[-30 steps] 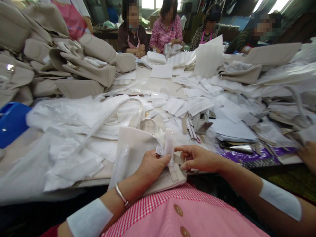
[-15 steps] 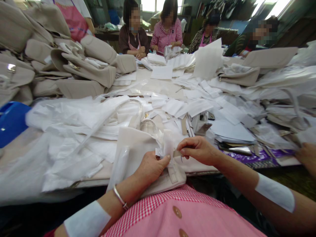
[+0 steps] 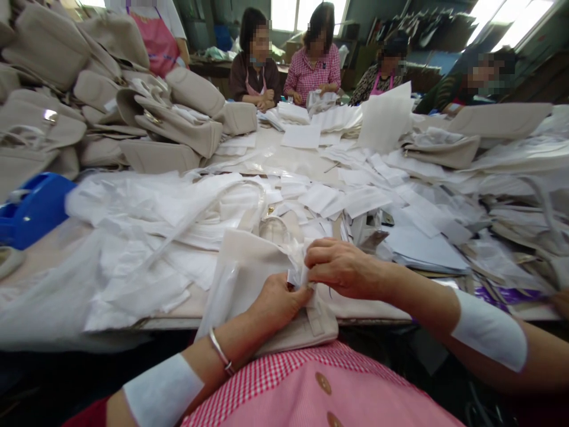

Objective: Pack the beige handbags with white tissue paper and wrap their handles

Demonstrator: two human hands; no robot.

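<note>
A pale beige handbag (image 3: 255, 264) lies at the table's front edge against my apron, partly under a clear plastic cover. My left hand (image 3: 276, 303) lies over it, thumb and fingers closed on a white paper wrap (image 3: 299, 274) near the bag's strap end. My right hand (image 3: 344, 268) meets it from the right, fingertips pressed together on the same wrap. What lies beneath those fingertips is hidden. A looped, plastic-covered handle (image 3: 273, 225) rises just behind the hands. Below them shows a stitched tab (image 3: 316, 323).
Beige bags (image 3: 178, 124) are heaped at the far left. A blue tape dispenser (image 3: 38, 210) stands in front of them. Loose white sheets (image 3: 317, 198) and a paper stack (image 3: 427, 246) cover the table. Several co-workers sit or stand across it; another hand (image 3: 560, 302) is at the right edge.
My right hand has moved left onto the white wrap; the small beige strip seen in its fingers earlier is now hidden. My left hand keeps its hold. The camera view has shifted slightly.
</note>
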